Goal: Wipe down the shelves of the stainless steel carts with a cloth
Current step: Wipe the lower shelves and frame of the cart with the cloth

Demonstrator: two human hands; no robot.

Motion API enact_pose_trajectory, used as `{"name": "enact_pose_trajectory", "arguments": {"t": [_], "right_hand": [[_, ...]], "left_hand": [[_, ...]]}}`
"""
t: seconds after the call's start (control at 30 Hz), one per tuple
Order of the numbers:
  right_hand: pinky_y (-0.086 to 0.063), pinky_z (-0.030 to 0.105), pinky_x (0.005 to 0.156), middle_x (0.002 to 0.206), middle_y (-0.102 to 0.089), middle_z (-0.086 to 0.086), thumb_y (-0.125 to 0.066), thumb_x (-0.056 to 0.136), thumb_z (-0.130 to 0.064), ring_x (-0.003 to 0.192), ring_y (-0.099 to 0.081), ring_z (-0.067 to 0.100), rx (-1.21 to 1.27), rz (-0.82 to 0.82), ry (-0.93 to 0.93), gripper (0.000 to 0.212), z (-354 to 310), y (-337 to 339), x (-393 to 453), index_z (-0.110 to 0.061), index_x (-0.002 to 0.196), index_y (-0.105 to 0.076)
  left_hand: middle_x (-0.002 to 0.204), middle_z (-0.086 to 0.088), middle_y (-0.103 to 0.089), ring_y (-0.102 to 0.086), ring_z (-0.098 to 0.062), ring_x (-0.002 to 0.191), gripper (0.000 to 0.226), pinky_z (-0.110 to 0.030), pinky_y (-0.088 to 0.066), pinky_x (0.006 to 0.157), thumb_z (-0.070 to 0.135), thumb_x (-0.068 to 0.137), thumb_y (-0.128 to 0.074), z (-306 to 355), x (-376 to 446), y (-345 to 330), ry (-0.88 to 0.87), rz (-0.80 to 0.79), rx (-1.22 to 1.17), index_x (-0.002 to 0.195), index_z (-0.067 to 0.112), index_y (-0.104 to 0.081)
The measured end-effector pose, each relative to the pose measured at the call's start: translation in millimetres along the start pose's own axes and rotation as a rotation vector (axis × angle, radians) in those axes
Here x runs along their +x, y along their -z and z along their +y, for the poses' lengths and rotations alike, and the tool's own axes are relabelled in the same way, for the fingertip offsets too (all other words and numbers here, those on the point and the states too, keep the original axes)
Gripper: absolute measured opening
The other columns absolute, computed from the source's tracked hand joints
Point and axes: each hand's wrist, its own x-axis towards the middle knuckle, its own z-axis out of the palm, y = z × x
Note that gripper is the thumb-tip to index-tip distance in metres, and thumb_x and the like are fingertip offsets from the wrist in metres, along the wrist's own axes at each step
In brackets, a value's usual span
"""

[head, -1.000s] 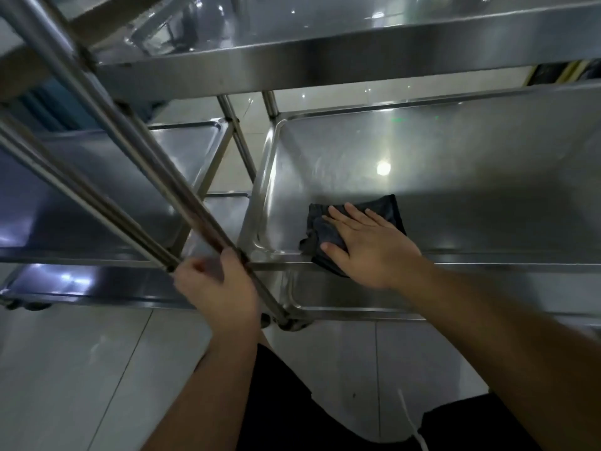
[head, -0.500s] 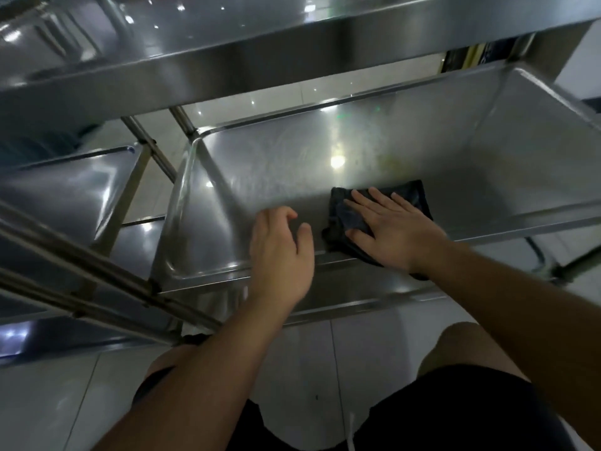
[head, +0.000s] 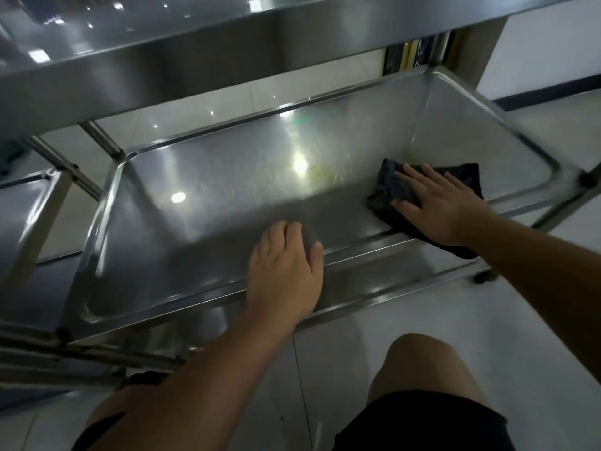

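- Lying near the right end of the middle shelf (head: pixel 227 196), the dark cloth (head: pixel 395 190) is bunched on the steel, and its near edge drapes over the shelf's front lip.
- The right hand (head: pixel 439 206) presses flat on the cloth, fingers straight and spread, pointing toward the back left; it pinches nothing, it only bears down.
- The shelf's long axis runs left to right, and nearly all of its bare length lies to the left of the cloth, so the coming stroke most likely has to run leftward along that axis.
- The left hand (head: pixel 286 271) rests on the front lip near the middle, fingers loosely curled over the edge into the tray; it probably steadies the cart.
- That left hand stands in the path of a leftward stroke along the front edge, which may force a detour behind it.
- Above hangs the upper shelf (head: pixel 195 50); a second cart (head: pixel 29 216) stands to the left.
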Motion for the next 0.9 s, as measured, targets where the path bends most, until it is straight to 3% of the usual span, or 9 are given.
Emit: {"name": "enact_pose_trajectory", "arguments": {"t": [0.13,0.33,0.47,0.63,0.9], "right_hand": [[0.001,0.04,0.128,0.173,0.003,-0.015,0.0,0.084,-0.082,0.16,0.004,0.012,0.025,0.016,-0.081,0.089,33.3,5.5,1.7,-0.042,0.164,0.0],[0.001,0.041,0.126,0.174,0.001,-0.012,-0.008,0.095,-0.077,0.16,0.002,0.016,0.021,0.059,-0.199,0.079,85.7,6.3,9.5,-0.04,0.164,0.002],[0.001,0.049,0.127,0.174,0.004,-0.007,0.001,0.088,-0.077,0.16,0.005,0.023,-0.005,0.037,-0.274,0.085,135.1,14.2,14.8,-0.041,0.165,-0.001],[0.002,0.048,0.127,0.174,-0.001,-0.009,-0.004,0.091,-0.077,0.16,0.004,0.02,0.007,0.101,-0.361,0.083,172.0,21.8,41.3,-0.038,0.164,0.0],[0.005,0.045,0.123,0.174,-0.002,-0.008,-0.001,0.088,-0.086,0.16,0.004,0.021,0.03,0.12,-0.335,0.086,172.2,31.0,74.3,-0.041,0.162,0.003]], "left_hand": [[0.161,-0.007,-0.042,-0.031,-0.027,0.154,0.06,-0.041,-0.025,0.125,0.05,0.108,-0.03,37.1,4.9,-9.0,-0.217,-0.023,0.001,0.154,0.015,-0.046],[0.178,0.003,-0.002,0.004,-0.014,0.163,0.071,-0.033,0.006,0.13,0.059,0.108,-0.014,77.0,25.5,-28.6,-0.345,-0.177,0.07,0.17,0.024,-0.009],[0.177,0.005,0.005,0.009,-0.012,0.162,0.076,-0.035,0.004,0.131,0.064,0.104,-0.001,75.5,23.1,-33.8,-0.347,-0.194,0.13,0.17,0.026,-0.001],[0.177,0.004,0.006,0.011,-0.012,0.162,0.084,-0.037,0.002,0.132,0.071,0.1,0.003,73.6,21.9,-33.2,-0.362,-0.201,0.131,0.17,0.025,-0.001],[0.176,0.005,0.011,0.016,-0.011,0.161,0.084,-0.037,0.002,0.131,0.072,0.1,0.002,73.7,21.1,-33.3,-0.358,-0.209,0.152,0.17,0.025,0.003]]}}
